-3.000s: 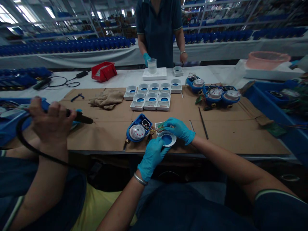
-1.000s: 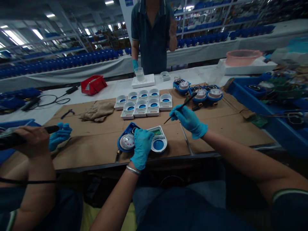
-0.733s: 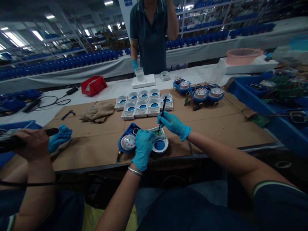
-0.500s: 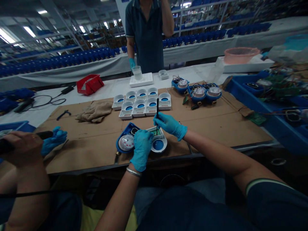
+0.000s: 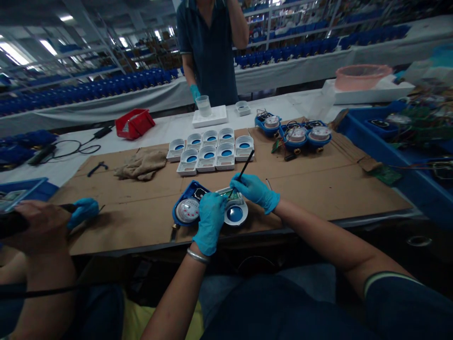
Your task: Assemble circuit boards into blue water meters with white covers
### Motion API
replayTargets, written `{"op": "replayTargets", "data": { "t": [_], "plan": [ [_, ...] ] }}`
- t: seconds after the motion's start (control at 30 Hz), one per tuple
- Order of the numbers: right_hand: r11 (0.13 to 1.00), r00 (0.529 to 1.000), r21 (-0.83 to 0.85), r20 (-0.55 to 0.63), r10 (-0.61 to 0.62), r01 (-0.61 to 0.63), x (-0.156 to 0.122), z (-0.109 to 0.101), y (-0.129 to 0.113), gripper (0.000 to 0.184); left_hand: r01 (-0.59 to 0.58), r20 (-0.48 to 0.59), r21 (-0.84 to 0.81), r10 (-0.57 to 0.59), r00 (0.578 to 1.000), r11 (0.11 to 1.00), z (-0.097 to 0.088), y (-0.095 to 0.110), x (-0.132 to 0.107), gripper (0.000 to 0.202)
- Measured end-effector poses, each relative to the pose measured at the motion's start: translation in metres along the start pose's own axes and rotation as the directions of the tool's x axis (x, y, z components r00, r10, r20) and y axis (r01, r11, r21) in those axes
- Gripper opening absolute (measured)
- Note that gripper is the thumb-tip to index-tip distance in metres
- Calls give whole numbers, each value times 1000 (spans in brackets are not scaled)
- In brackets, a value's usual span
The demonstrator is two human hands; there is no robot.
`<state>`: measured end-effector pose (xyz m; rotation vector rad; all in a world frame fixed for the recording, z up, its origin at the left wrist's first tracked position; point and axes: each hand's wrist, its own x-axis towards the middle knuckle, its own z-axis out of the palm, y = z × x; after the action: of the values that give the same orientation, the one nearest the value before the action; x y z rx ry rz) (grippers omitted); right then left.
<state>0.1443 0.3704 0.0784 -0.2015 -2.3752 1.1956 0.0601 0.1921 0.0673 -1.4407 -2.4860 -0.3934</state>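
Though dim here, grip of right hand point(image 5: 255, 191) tight around black stick point(image 5: 245, 165), tip apparently in white module point(image 5: 236, 214) below.

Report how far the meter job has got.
Possibly done: three wired meters set aside at back right. In hand: left hand steadies the open blue meter while right hand works a thin black tool into its white housing. Apparently left: the row of white housings behind it.

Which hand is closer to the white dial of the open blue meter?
Left. The left hand lies against the right edge of the dial; the right hand is farther right, by the white cover, holding a thin black tool.
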Motion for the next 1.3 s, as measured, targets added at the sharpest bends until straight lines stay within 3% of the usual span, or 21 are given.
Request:
{"op": "replayTargets", "data": {
  "t": [0.2, 0.37, 0.5, 0.63, 0.83, 0.97, 1.07, 1.3],
  "plan": [
    [995, 998, 92, -48, 46, -41, -10, 9, 12, 16, -2, 18, -52, 3, 1000, 999, 1, 0, -1, 23],
    [995, 993, 61, -88, 79, -73, -10, 12, 9, 19, -27, -130, -180, 4, 992, 983, -21, -22, -10, 36],
    [995, 990, 9, -103, 95, -95, -10, 14, 4, 22, 76, -99, -29, -78, 992, 997, -41, -45, -26, 49],
    [981, 968, 17, -157, 193, -193, -19, 14, 4, 22, 208, 35, 202, -219, 975, 957, -47, -46, -37, 77],
    [962, 937, 60, -218, 274, -267, -54, 20, -8, 25, 331, 120, 288, -376, 919, 899, -56, -32, -25, 49],
    [953, 907, 126, -294, 300, -275, -75, 44, -19, 31, 344, 156, 320, -407, 900, 883, -62, -37, -23, 43],
    [960, 902, 158, -337, 271, -230, -73, 75, -28, 32, 368, 142, 333, -433, 890, 868, -64, -55, -27, 40],
    [976, 935, 152, -297, 194, -155, -16, 155, -49, 33, 441, 79, 381, -504, 860, 813, -71, -130, -42, 37]
  ]
}}
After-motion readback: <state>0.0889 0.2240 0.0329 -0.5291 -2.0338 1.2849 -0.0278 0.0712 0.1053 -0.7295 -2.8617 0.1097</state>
